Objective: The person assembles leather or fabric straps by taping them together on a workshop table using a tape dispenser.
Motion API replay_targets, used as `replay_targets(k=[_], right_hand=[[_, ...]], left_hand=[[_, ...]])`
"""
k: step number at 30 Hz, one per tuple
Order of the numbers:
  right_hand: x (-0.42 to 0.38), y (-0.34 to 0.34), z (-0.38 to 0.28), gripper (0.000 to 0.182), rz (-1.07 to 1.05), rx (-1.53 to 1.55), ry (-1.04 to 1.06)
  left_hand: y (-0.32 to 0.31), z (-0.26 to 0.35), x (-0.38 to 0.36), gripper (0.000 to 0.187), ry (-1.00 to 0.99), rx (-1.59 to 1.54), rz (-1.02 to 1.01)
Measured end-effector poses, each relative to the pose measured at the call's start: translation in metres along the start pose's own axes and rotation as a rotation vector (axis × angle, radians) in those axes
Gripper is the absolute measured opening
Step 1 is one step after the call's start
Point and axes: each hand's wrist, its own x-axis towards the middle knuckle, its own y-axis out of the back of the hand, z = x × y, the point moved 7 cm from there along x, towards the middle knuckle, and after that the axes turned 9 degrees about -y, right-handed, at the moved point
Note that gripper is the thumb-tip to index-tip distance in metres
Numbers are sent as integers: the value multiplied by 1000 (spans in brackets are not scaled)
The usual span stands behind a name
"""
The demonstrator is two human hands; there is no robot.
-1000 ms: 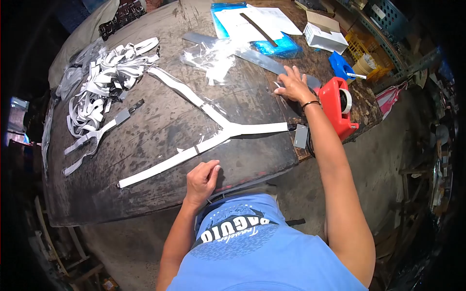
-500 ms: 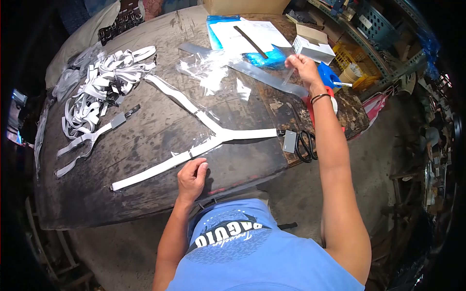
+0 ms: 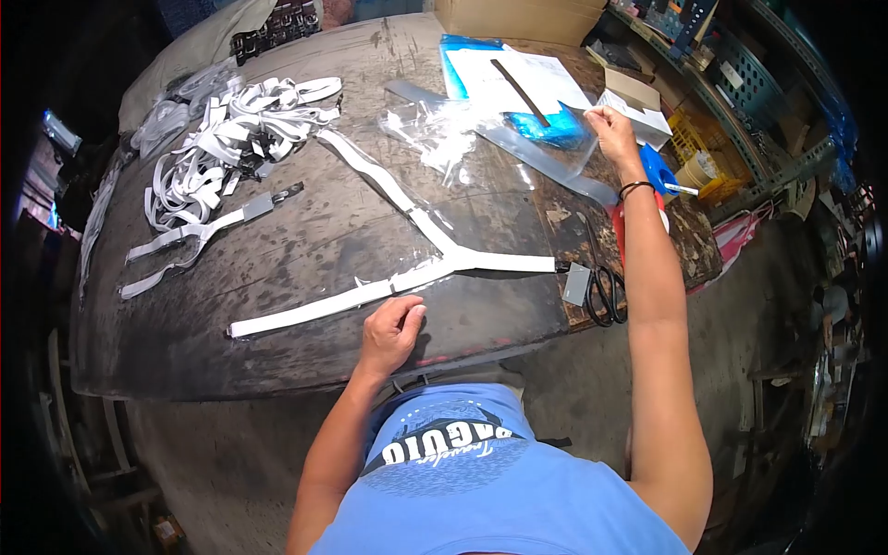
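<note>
A white Y-shaped pair of suspenders lies spread on the dark table, with a grey card by the clip at its right end. My left hand is closed in a loose fist just below the lower strap, with nothing visible in it. Up at the right, my right hand pinches a thin clear plastic strip, which hangs down from the fingertips beside the white box. How far the strip extends is hard to make out. Black-handled scissors lie near the table's right edge.
A tangled heap of white straps covers the left back. Another carded strap lies before it. Clear plastic bags, white papers, a white box and a blue tape dispenser stand behind. Shelving with baskets is at right.
The view has shifted, so the table contents appear further right. My right hand still pinches the clear strip near the white box. My left hand stays closed by the lower strap.
</note>
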Motion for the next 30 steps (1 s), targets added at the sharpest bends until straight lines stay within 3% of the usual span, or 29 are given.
replay_targets(k=[1,2,4,5,7,8,9,11,12,13,14,15,16,17,18,20,21,22,23,24,25,27,29,30], right_hand=[[-1,7,-6,16,126,-201,41],[1,6,-8,16,126,-198,44],[-3,28,-28,18,519,-467,353],[8,42,-26,19,574,-588,288],[42,70,-33,21,506,-489,303],[55,78,-35,23,421,-388,47],[71,87,-46,25,381,-407,29],[91,103,-82,30,486,-342,3],[119,115,-95,33,578,-356,315],[123,127,-119,28,672,-367,279],[150,153,-122,30,770,-241,360],[140,163,-151,23,820,-130,488],[119,168,-193,28,867,-19,614],[89,161,-227,24,666,62,436],[82,156,-226,24,664,60,431],[41,142,-253,54,1088,-310,900],[45,125,-234,28,1054,-481,937],[39,95,-208,13,933,-572,972],[32,64,-181,18,803,-654,1003],[40,39,-136,16,644,-570,886],[45,9,-90,19,403,-684,832],[33,-31,-17,23,113,-754,489],[24,-61,24,23,-6,-824,399],[11,-69,19,28,61,-932,343]], left_hand=[[0,2,1,15,-15,6,4],[1,2,0,15,-17,10,7],[1,3,0,14,-34,42,-7],[1,3,1,13,-49,41,5],[-1,4,2,13,-49,43,3],[0,5,2,13,-52,50,6],[0,5,2,13,-54,49,8],[-1,6,4,13,-61,51,5],[0,7,5,13,-64,51,8],[-1,7,5,13,-46,61,-6],[-1,6,5,12,-27,73,-23],[-1,7,6,12,-43,81,-13],[-2,6,6,12,-41,83,-20],[-1,6,6,12,-34,80,-16],[-1,6,6,12,-25,75,-10],[0,6,7,11,0,76,-9],[-1,5,7,11,-17,53,-2],[0,5,6,11,-32,31,6],[1,4,5,11,-23,32,17],[0,5,6,11,-38,30,-8],[0,6,5,12,-55,28,-35],[3,8,4,13,-72,20,-30],[9,17,10,14,-93,16,-16],[19,37,17,16,-160,-30,19]])
